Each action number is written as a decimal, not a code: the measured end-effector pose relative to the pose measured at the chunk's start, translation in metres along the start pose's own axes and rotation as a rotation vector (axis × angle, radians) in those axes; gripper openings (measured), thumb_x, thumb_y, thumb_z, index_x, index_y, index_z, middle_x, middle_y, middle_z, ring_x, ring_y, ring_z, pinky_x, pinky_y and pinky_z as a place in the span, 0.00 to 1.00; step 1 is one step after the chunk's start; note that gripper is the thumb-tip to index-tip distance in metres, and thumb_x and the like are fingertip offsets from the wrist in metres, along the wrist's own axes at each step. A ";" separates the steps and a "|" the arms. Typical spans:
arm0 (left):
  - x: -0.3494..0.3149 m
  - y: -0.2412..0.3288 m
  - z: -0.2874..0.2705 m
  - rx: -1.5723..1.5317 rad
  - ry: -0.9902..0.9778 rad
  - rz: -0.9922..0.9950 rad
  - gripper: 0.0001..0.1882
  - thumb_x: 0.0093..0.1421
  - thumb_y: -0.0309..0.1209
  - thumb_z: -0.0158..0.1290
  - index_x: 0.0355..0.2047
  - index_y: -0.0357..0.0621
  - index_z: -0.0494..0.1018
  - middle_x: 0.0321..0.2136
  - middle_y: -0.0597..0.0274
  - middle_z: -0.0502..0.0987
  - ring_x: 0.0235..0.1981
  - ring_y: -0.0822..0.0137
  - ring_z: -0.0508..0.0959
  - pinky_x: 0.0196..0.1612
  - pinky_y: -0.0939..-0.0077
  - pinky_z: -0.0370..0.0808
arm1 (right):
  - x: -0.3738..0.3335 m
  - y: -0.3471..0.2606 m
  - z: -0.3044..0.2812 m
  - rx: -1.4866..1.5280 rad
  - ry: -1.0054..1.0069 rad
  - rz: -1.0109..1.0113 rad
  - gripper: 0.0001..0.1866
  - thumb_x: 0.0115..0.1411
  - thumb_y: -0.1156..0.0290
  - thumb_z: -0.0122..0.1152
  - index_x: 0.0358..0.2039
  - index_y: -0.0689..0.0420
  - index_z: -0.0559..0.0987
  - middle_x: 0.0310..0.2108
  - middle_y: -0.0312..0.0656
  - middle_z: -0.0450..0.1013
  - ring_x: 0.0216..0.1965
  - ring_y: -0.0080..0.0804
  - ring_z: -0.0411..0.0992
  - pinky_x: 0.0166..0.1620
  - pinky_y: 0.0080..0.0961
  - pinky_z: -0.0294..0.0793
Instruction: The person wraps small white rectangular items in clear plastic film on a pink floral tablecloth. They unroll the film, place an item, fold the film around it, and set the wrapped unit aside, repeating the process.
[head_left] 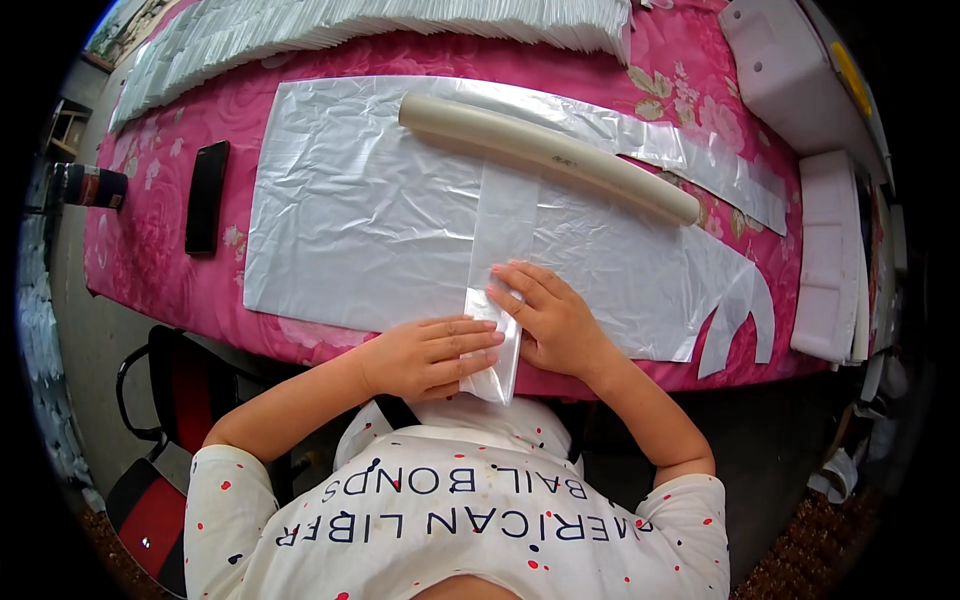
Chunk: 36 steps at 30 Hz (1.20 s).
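Observation:
A thin, shiny, whitish plastic sheet lies spread on the table, with a curved cut-out and narrow straps at its right end like a disposable apron. Across its middle runs a flat plastic strip, and its near part is a glossy folded plastic piece that reaches over the table's front edge. My left hand rests on this folded piece, fingers stretched flat across it. Slightly farther away, my right hand touches its right side with fingers extended; the thumb is partly hidden. A beige tube lies slantwise over the sheet.
Folded white plastic pieces stand in a long row along the far side of the pink flowered tablecloth. At left are a black phone and a dark jar. White foam boxes border the right; red-black chairs stand front left.

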<state>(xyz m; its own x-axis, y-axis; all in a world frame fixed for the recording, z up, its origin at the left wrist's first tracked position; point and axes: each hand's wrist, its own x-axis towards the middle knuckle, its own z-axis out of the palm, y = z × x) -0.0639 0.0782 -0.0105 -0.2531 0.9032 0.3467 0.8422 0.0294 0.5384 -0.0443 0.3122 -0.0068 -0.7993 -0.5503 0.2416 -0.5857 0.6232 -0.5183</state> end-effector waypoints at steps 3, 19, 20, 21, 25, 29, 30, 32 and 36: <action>0.012 -0.003 -0.004 0.105 -0.041 -0.206 0.39 0.43 0.42 0.56 0.54 0.36 0.61 0.53 0.49 0.65 0.57 0.56 0.63 0.59 0.61 0.59 | -0.007 -0.001 0.008 -0.128 0.083 0.032 0.20 0.44 0.77 0.59 0.42 0.58 0.75 0.48 0.42 0.68 0.50 0.40 0.66 0.53 0.33 0.66; 0.041 -0.013 0.004 0.165 0.277 -0.556 0.35 0.57 0.41 0.47 0.59 0.32 0.52 0.59 0.44 0.55 0.59 0.48 0.57 0.60 0.60 0.54 | 0.041 0.017 -0.016 0.584 0.044 0.914 0.11 0.53 0.67 0.57 0.23 0.64 0.78 0.18 0.44 0.74 0.19 0.31 0.72 0.27 0.24 0.69; 0.044 -0.010 0.011 0.244 0.159 -0.571 0.36 0.57 0.42 0.47 0.59 0.32 0.51 0.60 0.44 0.53 0.61 0.49 0.53 0.61 0.60 0.51 | 0.042 0.015 -0.017 0.581 0.049 0.929 0.11 0.53 0.68 0.58 0.23 0.64 0.78 0.17 0.43 0.74 0.19 0.30 0.72 0.27 0.24 0.70; 0.045 -0.008 0.018 0.322 0.040 -0.583 0.38 0.56 0.44 0.47 0.60 0.31 0.50 0.62 0.44 0.50 0.63 0.49 0.50 0.63 0.60 0.48 | 0.042 0.013 -0.017 0.577 0.054 0.943 0.10 0.52 0.68 0.58 0.24 0.64 0.77 0.17 0.43 0.73 0.19 0.30 0.72 0.27 0.24 0.70; 0.045 -0.008 0.026 0.305 -0.015 -0.646 0.38 0.56 0.41 0.48 0.60 0.31 0.49 0.63 0.44 0.47 0.65 0.52 0.46 0.64 0.59 0.42 | 0.041 0.001 -0.022 0.382 0.013 0.913 0.13 0.48 0.68 0.63 0.31 0.63 0.77 0.26 0.44 0.75 0.29 0.30 0.74 0.32 0.24 0.72; 0.047 -0.014 0.020 0.392 -0.015 -0.607 0.37 0.54 0.41 0.49 0.58 0.30 0.52 0.60 0.44 0.52 0.63 0.53 0.52 0.64 0.61 0.46 | 0.023 0.003 -0.002 -0.135 0.207 0.482 0.23 0.45 0.68 0.65 0.43 0.60 0.74 0.44 0.46 0.70 0.46 0.38 0.68 0.47 0.30 0.68; 0.049 -0.014 0.017 0.407 -0.003 -0.590 0.37 0.53 0.41 0.50 0.57 0.29 0.54 0.59 0.44 0.55 0.62 0.53 0.54 0.63 0.62 0.48 | 0.019 0.014 -0.002 -0.196 0.212 0.307 0.25 0.45 0.68 0.65 0.45 0.59 0.73 0.48 0.46 0.68 0.50 0.40 0.65 0.50 0.31 0.66; 0.053 -0.016 0.013 0.415 0.029 -0.566 0.35 0.51 0.38 0.51 0.55 0.29 0.57 0.56 0.45 0.60 0.59 0.54 0.59 0.61 0.63 0.53 | 0.020 0.025 -0.006 -0.226 0.167 0.093 0.27 0.45 0.70 0.64 0.48 0.60 0.72 0.51 0.46 0.66 0.54 0.42 0.63 0.55 0.33 0.62; 0.059 -0.026 0.010 0.489 0.092 -0.531 0.28 0.47 0.28 0.52 0.50 0.30 0.64 0.49 0.49 0.68 0.51 0.57 0.68 0.53 0.65 0.64 | 0.033 0.040 -0.023 -0.094 0.023 0.018 0.26 0.45 0.73 0.62 0.48 0.62 0.72 0.53 0.45 0.66 0.56 0.42 0.61 0.58 0.33 0.60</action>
<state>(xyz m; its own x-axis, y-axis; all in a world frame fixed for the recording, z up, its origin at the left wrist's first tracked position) -0.0957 0.1356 -0.0119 -0.7075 0.6752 0.2087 0.7059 0.6609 0.2548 -0.0972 0.3312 -0.0006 -0.8120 -0.5263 0.2524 -0.5805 0.6827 -0.4438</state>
